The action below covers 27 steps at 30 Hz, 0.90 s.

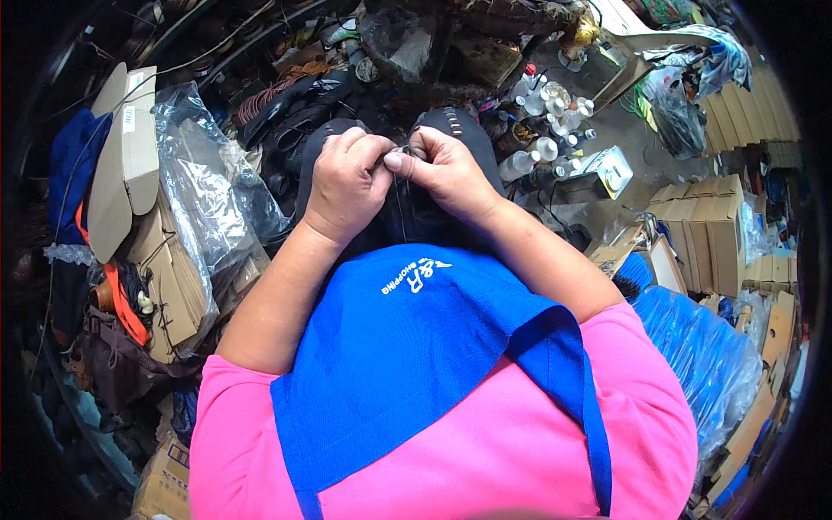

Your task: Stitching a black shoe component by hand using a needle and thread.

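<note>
Both hands meet in front of me, over dark cloth across my lap. My left hand (348, 178) is closed, thumb and forefinger pinched together. Against it, the thumb and forefinger of my right hand (452, 172) press together in a pinch. A small dark bit shows between the fingertips, too small to name. Below them a thin pale line, perhaps a thread (402, 212), runs down over the dark cloth. One dark rounded form with light stitches (452, 121) lies just beyond my right hand. A blue apron (407, 338) covers my front.
Plastic bottles (546, 149) and a white-topped container (611, 172) stand ahead on the right. Cardboard boxes (700, 230) and a blue plastic-wrapped bundle (702, 355) are at my right. Clear plastic sheeting (208, 191) and cardboard pieces (126, 173) lean at my left.
</note>
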{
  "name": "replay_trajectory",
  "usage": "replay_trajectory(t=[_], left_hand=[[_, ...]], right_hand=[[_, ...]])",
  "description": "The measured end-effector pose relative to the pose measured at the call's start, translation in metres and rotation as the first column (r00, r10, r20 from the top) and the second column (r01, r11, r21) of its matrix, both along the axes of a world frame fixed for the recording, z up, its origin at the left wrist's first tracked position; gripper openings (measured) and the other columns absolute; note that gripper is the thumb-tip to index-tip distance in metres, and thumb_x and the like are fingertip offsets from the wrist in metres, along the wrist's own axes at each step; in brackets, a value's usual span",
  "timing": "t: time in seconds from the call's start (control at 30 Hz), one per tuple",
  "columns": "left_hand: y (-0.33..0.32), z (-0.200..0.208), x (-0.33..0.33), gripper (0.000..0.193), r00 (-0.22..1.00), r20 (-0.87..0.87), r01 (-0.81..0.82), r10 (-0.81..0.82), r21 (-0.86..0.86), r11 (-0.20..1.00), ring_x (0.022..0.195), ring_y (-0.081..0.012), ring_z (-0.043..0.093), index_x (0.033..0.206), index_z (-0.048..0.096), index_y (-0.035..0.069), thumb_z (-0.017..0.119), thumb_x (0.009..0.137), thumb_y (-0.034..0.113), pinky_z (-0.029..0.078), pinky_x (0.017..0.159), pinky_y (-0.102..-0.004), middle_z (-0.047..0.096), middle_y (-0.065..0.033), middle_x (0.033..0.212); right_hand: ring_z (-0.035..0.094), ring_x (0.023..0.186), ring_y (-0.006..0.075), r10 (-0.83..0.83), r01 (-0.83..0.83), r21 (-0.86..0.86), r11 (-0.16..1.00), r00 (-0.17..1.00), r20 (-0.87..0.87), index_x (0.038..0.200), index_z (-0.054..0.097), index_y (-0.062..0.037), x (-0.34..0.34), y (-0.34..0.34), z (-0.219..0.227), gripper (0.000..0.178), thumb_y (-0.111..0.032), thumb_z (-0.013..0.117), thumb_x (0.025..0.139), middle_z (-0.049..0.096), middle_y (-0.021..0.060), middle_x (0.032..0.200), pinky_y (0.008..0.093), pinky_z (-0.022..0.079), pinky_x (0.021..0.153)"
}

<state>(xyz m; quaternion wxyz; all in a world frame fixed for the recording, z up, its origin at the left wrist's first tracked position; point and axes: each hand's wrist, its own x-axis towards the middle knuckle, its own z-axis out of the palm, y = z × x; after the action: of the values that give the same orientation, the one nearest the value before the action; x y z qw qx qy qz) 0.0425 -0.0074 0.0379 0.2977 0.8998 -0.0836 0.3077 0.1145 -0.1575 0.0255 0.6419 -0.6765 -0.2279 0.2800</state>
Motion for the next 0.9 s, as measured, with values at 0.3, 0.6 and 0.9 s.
replay_trajectory(t=[0.3, 0.6, 0.9], left_hand=[[-0.001, -0.008, 0.003, 0.009, 0.998, -0.03, -0.066, 0.063, -0.105, 0.992, 0.065, -0.0265, 0.058, 0.077, 0.062, 0.003, 0.065, 0.069, -0.002, 0.047, 0.06, -0.0332, 0.058, -0.0105, 0.071], [0.013, 0.01, -0.012, 0.006, 0.96, -0.279, -0.104, -0.019, -0.417, 0.903, 0.074, -0.0107, 0.059, 0.086, 0.067, 0.0, 0.068, 0.082, 0.004, 0.046, 0.069, -0.0237, 0.063, -0.0043, 0.079], [0.035, 0.003, -0.015, 0.012, 0.936, -0.104, -0.018, -0.335, -0.968, 0.252, 0.075, -0.0144, 0.061, 0.096, 0.067, 0.001, 0.068, 0.085, 0.006, 0.049, 0.072, -0.027, 0.067, -0.0059, 0.085]], right_hand=[[0.029, 0.062, 0.0042, -0.019, 0.02, 0.033, 0.999, 1.0, -0.014, 0.063, 0.038, -0.0103, -0.004, 0.003, -0.006, 0.044, -0.027, 0.074, 0.083, 0.035, -0.0073, 0.063, 0.0259, 0.027, 0.049], [0.051, 0.065, 0.006, -0.193, 0.181, 0.074, 0.981, 0.955, 0.224, 0.109, 0.06, -0.0033, 0.006, -0.019, -0.003, 0.043, -0.026, 0.078, 0.077, 0.055, 0.0062, 0.096, 0.0212, 0.045, 0.059], [0.062, 0.089, 0.0254, 0.452, -0.063, -0.518, 0.853, 0.585, 0.673, 0.109, 0.064, -0.0141, -0.013, -0.022, 0.036, 0.033, -0.025, 0.065, 0.078, 0.063, 0.0082, 0.088, 0.04, 0.044, 0.08]])
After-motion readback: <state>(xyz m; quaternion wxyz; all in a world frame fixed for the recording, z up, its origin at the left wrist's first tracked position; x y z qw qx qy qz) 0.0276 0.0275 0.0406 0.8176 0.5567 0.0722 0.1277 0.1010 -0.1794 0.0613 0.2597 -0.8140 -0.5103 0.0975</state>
